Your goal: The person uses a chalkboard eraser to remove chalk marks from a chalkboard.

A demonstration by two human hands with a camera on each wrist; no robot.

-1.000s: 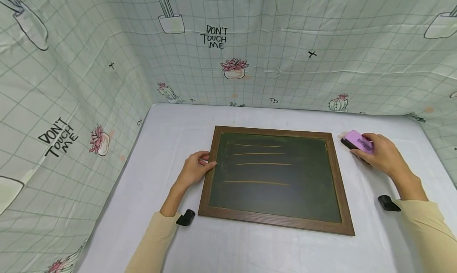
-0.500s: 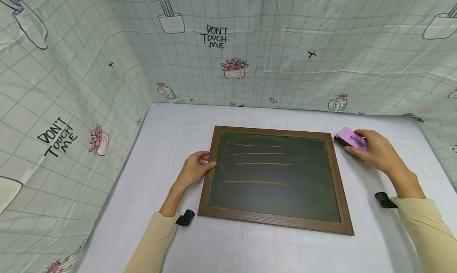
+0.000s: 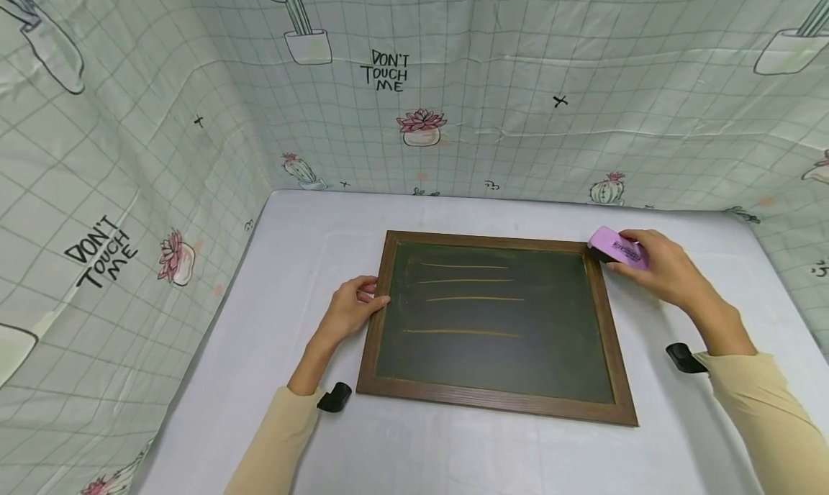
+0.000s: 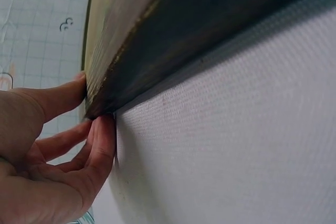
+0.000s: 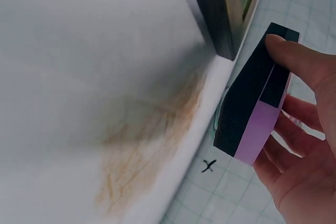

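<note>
The chalkboard frame [image 3: 499,400] looked like grained wood, its writing panel [image 3: 495,319] matt. The eraser [image 3: 617,248] had a smooth lilac body [image 5: 257,132] and a matt, felt-like pad [image 5: 245,90]. The table cover [image 4: 220,135] looked finely woven; the backdrop [image 3: 505,85], creased, faintly glossy.

hands [image 3: 350,309]: 2 | chalkboard [image 3: 557,337]: 1 | eraser [image 3: 615,248]: 1 | yellow lines [image 3: 476,298]: 4

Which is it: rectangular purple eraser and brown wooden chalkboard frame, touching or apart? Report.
Apart: the right wrist view shows printed cloth between the eraser and frame.
</note>
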